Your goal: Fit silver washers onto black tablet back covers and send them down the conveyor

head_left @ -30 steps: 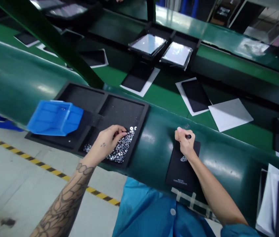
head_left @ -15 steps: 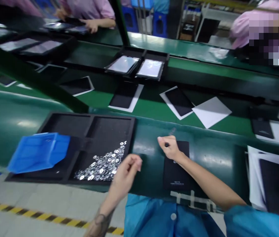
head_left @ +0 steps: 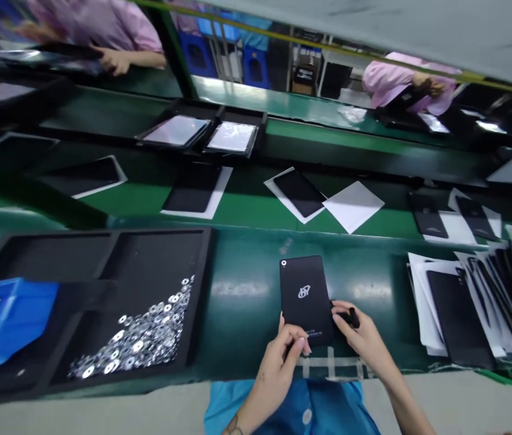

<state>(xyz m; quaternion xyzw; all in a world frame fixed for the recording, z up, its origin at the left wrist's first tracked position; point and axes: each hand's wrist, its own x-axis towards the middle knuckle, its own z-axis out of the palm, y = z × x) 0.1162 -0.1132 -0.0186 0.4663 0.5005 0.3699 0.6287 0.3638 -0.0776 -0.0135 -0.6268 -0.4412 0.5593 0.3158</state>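
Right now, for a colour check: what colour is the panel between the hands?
The panel is black, white logo; best in head view.

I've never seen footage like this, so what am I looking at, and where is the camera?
This is one camera worn on a person's head, looking down at their bare hands. Their left hand and right hand touch the edges of a black tablet-like panel on a green belt, and the right hand pinches a small black object. To the left, a black foam tray holds metal washers, with a blue plastic bin on its left. To the right lie black panels and white sheets. A co-worker in pink stands across the line.
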